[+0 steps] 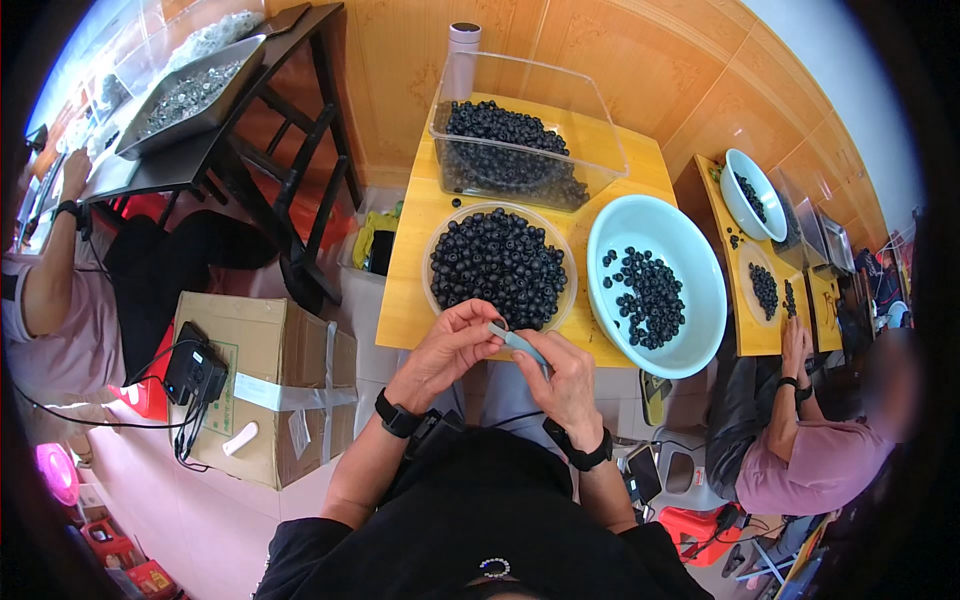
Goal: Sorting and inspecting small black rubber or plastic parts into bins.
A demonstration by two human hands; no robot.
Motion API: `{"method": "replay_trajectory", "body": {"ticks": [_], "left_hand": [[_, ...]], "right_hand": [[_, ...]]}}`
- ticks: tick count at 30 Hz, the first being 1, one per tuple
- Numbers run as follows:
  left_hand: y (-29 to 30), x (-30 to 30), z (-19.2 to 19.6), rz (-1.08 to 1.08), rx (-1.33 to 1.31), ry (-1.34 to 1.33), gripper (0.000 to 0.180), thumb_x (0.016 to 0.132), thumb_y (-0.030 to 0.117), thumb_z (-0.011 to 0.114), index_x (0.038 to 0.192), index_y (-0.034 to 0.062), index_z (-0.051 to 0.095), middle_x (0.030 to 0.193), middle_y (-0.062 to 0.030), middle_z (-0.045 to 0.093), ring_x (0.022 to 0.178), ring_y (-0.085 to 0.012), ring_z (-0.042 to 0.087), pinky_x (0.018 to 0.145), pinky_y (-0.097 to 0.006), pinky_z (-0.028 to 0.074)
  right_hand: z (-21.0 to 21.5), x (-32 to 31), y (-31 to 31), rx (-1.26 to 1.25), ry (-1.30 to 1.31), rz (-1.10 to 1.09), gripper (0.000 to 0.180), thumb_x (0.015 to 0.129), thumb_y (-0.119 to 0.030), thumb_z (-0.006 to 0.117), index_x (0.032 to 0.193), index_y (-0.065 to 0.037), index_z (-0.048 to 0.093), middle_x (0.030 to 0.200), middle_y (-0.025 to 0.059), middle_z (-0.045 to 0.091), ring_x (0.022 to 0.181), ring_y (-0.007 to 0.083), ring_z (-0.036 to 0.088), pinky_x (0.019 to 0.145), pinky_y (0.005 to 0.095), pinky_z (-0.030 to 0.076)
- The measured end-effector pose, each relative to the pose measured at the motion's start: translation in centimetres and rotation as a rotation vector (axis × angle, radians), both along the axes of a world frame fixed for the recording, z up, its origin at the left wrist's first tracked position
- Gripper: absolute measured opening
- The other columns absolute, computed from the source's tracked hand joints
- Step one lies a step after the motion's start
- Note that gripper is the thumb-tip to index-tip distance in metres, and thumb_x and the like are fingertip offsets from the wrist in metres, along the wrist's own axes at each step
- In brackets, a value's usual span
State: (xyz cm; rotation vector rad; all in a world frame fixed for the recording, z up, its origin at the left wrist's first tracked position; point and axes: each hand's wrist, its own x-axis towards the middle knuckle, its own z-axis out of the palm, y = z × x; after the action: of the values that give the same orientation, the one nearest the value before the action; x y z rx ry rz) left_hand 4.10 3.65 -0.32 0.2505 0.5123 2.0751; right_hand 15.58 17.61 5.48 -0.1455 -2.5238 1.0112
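Note:
My left hand point(455, 343) and my right hand point(562, 375) meet just over the near edge of the wooden table. In the right hand is a slim grey-blue tool point(520, 345) with a paler end, its exact kind unclear. My left thumb and fingers pinch together at the tool's tip. What they hold is mostly hidden; a small dark curved edge shows there. Just beyond them sits a round shallow tray point(428, 262) heaped with small round black parts point(495, 262) with holes. To the right stands a light blue basin point(705, 300) holding more loose black parts.
A clear plastic bin point(600, 125) of black parts stands at the back of the table point(405, 290), before a pink bottle point(462, 65). A taped cardboard box point(240, 390) is on the left floor. Co-workers sit on both sides, the right one at another table point(760, 335).

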Motion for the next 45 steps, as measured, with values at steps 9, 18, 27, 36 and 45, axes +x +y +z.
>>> {"method": "replay_trajectory", "body": {"ticks": [9,18,27,36,45], "left_hand": [[-0.2,0.0,-0.1,-0.002,-0.012,-0.030,0.012,0.087,0.001,0.060,0.099,0.0018,0.057,0.095,-0.0095,0.063,0.081,-0.0139,0.065,0.074,-0.024,0.056],[-1.2,0.0,0.8,-0.052,0.005,0.040,0.009,0.084,0.001,0.063,0.091,0.0023,0.059,0.094,-0.0103,0.064,0.075,-0.0132,0.065,0.068,-0.023,0.055],[-1.0,0.2,0.5,-0.033,-0.113,0.038,0.014,0.082,0.001,0.065,0.093,0.0042,0.057,0.092,-0.0076,0.064,0.073,-0.0123,0.064,0.068,-0.024,0.055],[-0.7,1.2,-0.4,-0.145,-0.248,0.103,0.019,0.082,0.007,0.067,0.098,0.0076,0.056,0.084,-0.0025,0.065,0.073,-0.0103,0.064,0.064,-0.021,0.053],[1.0,-1.5,-1.2,0.265,-0.639,0.592,0.013,0.081,0.004,0.067,0.093,0.0031,0.060,0.082,-0.0028,0.063,0.066,-0.0099,0.061,0.062,-0.022,0.052]], "right_hand": [[0.0,-0.1,0.0,-0.014,-0.011,-0.004,0.018,0.081,-0.015,0.066,0.095,-0.004,0.066,0.069,0.0110,0.058,0.055,0.0269,0.058,0.049,0.0342,0.045],[-3.4,-0.9,2.4,0.075,-0.054,-0.143,0.019,0.082,-0.018,0.065,0.092,-0.002,0.067,0.076,0.0145,0.064,0.062,0.0323,0.061,0.056,0.0383,0.046],[-1.2,-0.3,0.9,-0.235,0.037,-0.090,0.019,0.079,-0.009,0.068,0.096,0.000,0.066,0.079,0.0133,0.064,0.062,0.0222,0.060,0.054,0.0294,0.044],[-0.5,0.1,-0.4,-0.247,-0.033,0.121,0.024,0.074,-0.003,0.070,0.097,-0.002,0.065,0.071,0.0087,0.056,0.061,0.0207,0.055,0.055,0.0290,0.042],[2.2,2.8,7.0,0.040,0.199,-0.464,0.028,0.077,-0.001,0.065,0.105,-0.002,0.062,0.081,0.0092,0.057,0.069,0.0200,0.054,0.061,0.0314,0.043]]}}
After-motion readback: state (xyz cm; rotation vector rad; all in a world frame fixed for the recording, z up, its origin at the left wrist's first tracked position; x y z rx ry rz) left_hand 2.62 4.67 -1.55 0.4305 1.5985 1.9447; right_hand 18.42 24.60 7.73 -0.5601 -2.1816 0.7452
